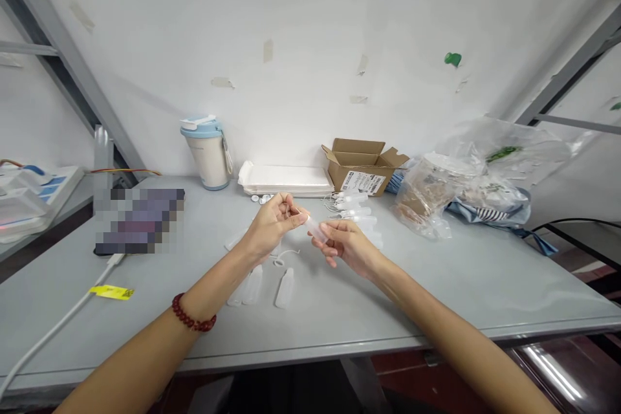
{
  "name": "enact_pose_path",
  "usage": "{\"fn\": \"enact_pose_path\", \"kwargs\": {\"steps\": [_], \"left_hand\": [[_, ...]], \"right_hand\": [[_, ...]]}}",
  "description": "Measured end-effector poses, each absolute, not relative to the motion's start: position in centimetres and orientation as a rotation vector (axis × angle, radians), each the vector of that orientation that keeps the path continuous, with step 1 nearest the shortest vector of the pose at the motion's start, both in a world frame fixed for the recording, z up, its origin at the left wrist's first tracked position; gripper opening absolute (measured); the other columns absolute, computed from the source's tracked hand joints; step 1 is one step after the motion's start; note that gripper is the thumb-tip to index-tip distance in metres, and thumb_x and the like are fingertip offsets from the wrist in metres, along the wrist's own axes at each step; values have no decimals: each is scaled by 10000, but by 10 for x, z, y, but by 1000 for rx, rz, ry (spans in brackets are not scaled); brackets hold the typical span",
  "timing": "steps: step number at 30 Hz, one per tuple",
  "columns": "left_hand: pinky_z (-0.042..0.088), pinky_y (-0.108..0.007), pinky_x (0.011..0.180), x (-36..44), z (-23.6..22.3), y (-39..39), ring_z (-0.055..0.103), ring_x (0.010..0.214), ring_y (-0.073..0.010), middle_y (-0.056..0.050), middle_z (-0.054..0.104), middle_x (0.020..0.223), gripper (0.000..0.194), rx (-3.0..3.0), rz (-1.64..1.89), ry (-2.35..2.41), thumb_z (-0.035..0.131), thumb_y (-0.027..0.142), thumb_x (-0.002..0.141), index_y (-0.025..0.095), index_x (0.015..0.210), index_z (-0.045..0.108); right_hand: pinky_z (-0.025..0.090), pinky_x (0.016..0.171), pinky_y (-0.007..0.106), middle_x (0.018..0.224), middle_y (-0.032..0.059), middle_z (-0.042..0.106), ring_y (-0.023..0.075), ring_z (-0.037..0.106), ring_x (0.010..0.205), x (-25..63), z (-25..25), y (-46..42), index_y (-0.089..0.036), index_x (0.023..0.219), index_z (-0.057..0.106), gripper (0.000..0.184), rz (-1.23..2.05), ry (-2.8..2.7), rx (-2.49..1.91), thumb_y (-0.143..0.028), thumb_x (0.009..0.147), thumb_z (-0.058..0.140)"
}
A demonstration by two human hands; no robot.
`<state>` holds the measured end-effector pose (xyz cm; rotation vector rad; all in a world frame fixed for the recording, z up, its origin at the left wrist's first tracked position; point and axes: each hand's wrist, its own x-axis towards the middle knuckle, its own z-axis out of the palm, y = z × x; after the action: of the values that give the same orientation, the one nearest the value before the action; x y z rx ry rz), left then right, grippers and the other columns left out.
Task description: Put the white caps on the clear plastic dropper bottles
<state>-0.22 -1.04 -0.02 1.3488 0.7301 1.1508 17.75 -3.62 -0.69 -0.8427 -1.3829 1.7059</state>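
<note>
My right hand (347, 246) grips a small translucent plastic squeeze bottle (315, 229) by its body. My left hand (276, 223) pinches at the bottle's narrow end, and the fingers hide that tip. Between my forearms, several similar bottles lie on the grey table (412, 284), including one (284, 288) just below my hands. A loop of white cord (284, 257) rests near them. More bottles with white cords (354, 207) lie in a cluster beyond my right hand. Small white caps (262, 199) sit beyond my left hand.
A cardboard box (361, 165), white trays (286, 180) and a cream-and-blue flask (208, 155) stand along the wall. Clear plastic bags (436, 197) lie on blue cloth at right. A blurred object (138, 221), a white cable (58, 330) and a yellow tag (111, 292) lie at left.
</note>
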Motion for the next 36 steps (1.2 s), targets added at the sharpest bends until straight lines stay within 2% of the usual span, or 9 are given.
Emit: {"fn": "enact_pose_path", "kwargs": {"steps": [3,5,12,16,20,27,29,32,36], "left_hand": [[417,-300,780,-2,1,-11,574,800,-133,11,612,804,319,1356,1169,717,702,275,695,201,796,409],[418,-311,790,-2,2,-11,578,793,-136,4,624,811,319,1377,1162,763,704,275,690,199,823,424],[440,-319,788,0,4,-13,586,791,-157,-26,646,823,308,1439,1121,900,704,322,683,173,899,541],[452,-301,687,-3,5,-14,569,690,-163,-38,625,706,274,1626,973,907,610,426,756,154,747,641],[424,-270,595,-4,4,-14,526,599,-141,-23,580,630,366,1713,923,923,546,485,791,163,621,588],[356,-249,525,-2,3,-16,438,517,-119,18,471,521,415,1803,941,977,497,486,816,183,533,470],[357,-247,532,-2,4,-17,445,532,-123,13,481,526,403,1818,928,971,497,468,819,182,536,481],[348,-240,527,-3,8,-19,441,538,-119,13,499,542,371,1839,895,970,505,441,819,179,557,503],[298,-230,476,-4,10,-21,393,502,-101,19,512,572,323,1879,840,1014,519,421,810,173,603,531]], "right_hand": [[349,389,207,669,13,527,38,310,438,178,-6,-36,-108,789,634,319,1786,-1308,-816,-427,781,617],[380,407,223,678,21,550,47,354,438,177,-7,-36,-120,748,613,337,1667,-1371,-865,-456,775,609],[426,520,274,687,35,577,131,509,544,172,-19,-38,-181,896,618,250,713,-1757,-1129,-412,822,556],[428,570,300,784,72,614,167,530,621,174,-24,-37,-204,955,616,244,486,-1817,-1087,-397,866,496],[380,586,302,696,48,561,169,477,593,176,-23,-35,-213,954,620,233,412,-1855,-1037,-381,884,475],[316,588,301,636,27,454,170,407,582,174,-16,-39,-212,926,612,287,431,-1884,-994,-411,909,406],[299,575,294,618,18,443,154,389,568,172,-15,-40,-202,830,594,308,501,-1872,-1009,-422,910,395],[247,501,266,566,-8,384,111,310,502,171,-15,-41,-190,625,483,407,825,-1742,-1050,-493,886,408],[125,424,225,542,-50,345,56,150,441,172,-12,-39,-193,635,411,418,1438,-1401,-1036,-567,792,512]]}}
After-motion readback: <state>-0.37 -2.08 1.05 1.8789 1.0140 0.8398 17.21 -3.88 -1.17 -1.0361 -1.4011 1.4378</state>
